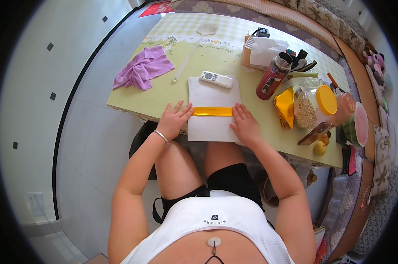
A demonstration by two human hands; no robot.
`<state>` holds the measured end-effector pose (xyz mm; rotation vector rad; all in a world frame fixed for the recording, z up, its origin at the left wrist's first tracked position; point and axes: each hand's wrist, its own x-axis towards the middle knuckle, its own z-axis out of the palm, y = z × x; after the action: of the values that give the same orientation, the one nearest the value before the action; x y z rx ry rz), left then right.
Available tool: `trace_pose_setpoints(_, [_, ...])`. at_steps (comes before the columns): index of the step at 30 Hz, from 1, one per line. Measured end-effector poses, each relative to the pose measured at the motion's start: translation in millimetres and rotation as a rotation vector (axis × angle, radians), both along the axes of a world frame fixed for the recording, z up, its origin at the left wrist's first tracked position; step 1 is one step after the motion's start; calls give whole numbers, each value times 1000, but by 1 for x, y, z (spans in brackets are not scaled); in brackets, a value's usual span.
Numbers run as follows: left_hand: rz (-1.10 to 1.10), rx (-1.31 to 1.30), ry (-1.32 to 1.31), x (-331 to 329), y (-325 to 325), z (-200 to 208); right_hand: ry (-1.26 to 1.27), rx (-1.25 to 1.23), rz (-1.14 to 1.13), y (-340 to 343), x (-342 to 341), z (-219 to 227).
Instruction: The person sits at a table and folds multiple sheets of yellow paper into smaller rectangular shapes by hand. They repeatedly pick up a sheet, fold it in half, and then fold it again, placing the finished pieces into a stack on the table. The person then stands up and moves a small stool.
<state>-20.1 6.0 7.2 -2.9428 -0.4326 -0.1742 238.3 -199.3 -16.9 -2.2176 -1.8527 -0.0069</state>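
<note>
A narrow strip of shiny gold paper (pixel 213 111) lies crosswise on a stack of white paper (pixel 207 130) at the table's near edge. My left hand (pixel 176 118) rests flat with its fingertips on the strip's left end. At the right end, the fingers of my right hand (pixel 246 123) press down, stretched out. Neither hand grips anything. Just beyond the strip, a white remote control (pixel 216 79) sits on the far part of the paper.
A purple cloth (pixel 144 68) and a long-handled fly swatter (pixel 188 57) lie to the left. On the right stand a dark red bottle (pixel 271 79), folded gold paper (pixel 284 108), a yellow-lidded jar (pixel 306 112), a phone (pixel 315 133) and a cut watermelon (pixel 360 125). A tissue box (pixel 247 57) is behind.
</note>
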Motion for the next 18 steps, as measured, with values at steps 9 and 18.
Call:
trace_pose_setpoints(9, [30, -49, -74, 48, -20, 46, -440, -240, 162, 45, -8, 58])
trace_pose_setpoints(18, [-23, 20, -183, 115, -41, 8, -127, -122, 70, 57, 11, 67])
